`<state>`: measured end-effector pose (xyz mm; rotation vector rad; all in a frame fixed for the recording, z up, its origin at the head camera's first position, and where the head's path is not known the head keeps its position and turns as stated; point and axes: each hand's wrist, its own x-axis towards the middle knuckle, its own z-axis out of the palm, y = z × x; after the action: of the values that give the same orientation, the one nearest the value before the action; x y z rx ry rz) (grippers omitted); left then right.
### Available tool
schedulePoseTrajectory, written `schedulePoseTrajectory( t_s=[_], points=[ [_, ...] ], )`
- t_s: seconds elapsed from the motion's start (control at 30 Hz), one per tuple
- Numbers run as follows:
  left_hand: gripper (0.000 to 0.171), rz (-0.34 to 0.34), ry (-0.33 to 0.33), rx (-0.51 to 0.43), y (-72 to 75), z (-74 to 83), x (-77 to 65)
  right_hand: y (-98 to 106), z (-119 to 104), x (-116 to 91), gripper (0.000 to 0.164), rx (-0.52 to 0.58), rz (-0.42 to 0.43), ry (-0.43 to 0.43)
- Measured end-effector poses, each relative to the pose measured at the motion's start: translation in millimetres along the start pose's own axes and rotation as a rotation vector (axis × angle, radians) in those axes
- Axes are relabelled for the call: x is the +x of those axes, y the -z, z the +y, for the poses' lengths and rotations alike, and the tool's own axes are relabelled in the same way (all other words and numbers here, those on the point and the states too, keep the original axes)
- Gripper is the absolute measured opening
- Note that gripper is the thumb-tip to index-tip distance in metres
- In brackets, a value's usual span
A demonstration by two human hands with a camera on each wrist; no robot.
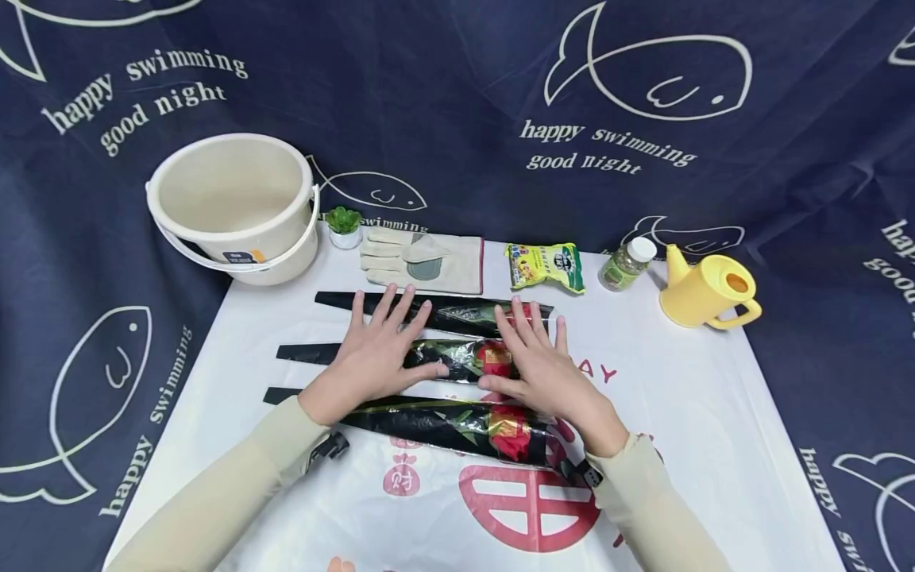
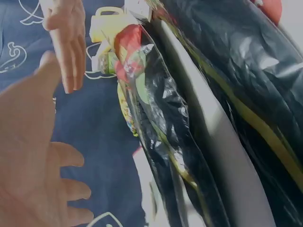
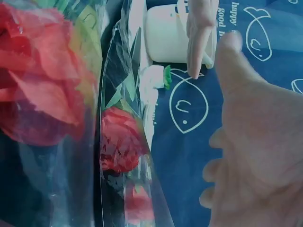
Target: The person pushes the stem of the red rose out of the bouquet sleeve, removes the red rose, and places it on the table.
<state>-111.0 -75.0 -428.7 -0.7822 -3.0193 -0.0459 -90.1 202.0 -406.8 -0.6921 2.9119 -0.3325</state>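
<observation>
Three red roses in black-and-clear wrapping lie side by side on the table: a far rose, a middle rose and a near rose. Over their narrower left part my left hand is spread flat, palm down. Toward the blossoms, my right hand is likewise spread with straight fingers. Neither hand grips anything. Both wrist views show a gap between palm and wrapping. In the right wrist view a blossom shows through clear film. Parts of the middle and far wrappers are hidden under the hands.
Along the back stand a cream bucket, a small potted succulent, work gloves, a yellow-green packet, a white-lidded jar and a yellow watering can. A printed white cloth covers the table.
</observation>
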Motion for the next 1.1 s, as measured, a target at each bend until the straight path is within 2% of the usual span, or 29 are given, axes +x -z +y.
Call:
schedulePoseTrajectory(
  t_s=[0.13, 0.27, 0.33, 0.4, 0.5, 0.6, 0.7, 0.87, 1.1],
  points=[
    [0.083, 0.013, -0.011, -0.085, -5.7, -14.3, 16.3, 4, 10, 19, 0.084, 0.076, 0.101, 0.062],
    [0.061, 0.035, -0.062, -0.217, -20.0, -35.5, 39.1, 3, 29, 42, 0.062, 0.109, 0.159, 0.091],
    [0.053, 0.003, -0.078, -0.258, -29.2, -46.6, 48.1, -2, 39, 50, 0.054, 0.113, 0.152, 0.089],
    [0.050, -0.059, -0.080, -0.278, -37.2, -56.7, 53.8, -7, 48, 55, 0.050, 0.120, 0.134, 0.091],
    [0.054, -0.150, -0.061, -0.270, -46.1, -67.7, 56.3, -15, 58, 57, 0.049, 0.130, 0.105, 0.084],
    [0.058, -0.170, -0.063, -0.239, -50.4, -73.6, 55.3, -22, 67, 57, 0.048, 0.137, 0.080, 0.062],
    [0.058, -0.126, -0.083, -0.205, -51.7, -76.2, 53.6, -26, 74, 56, 0.046, 0.131, 0.072, 0.035],
    [0.051, -0.055, -0.109, -0.201, -51.6, -78.1, 51.6, -26, 78, 54, 0.035, 0.117, 0.119, 0.019],
    [0.050, -0.003, -0.129, -0.218, -37.9, -78.1, 48.0, -16, 78, 50, 0.020, 0.095, 0.274, 0.081]
  ],
)
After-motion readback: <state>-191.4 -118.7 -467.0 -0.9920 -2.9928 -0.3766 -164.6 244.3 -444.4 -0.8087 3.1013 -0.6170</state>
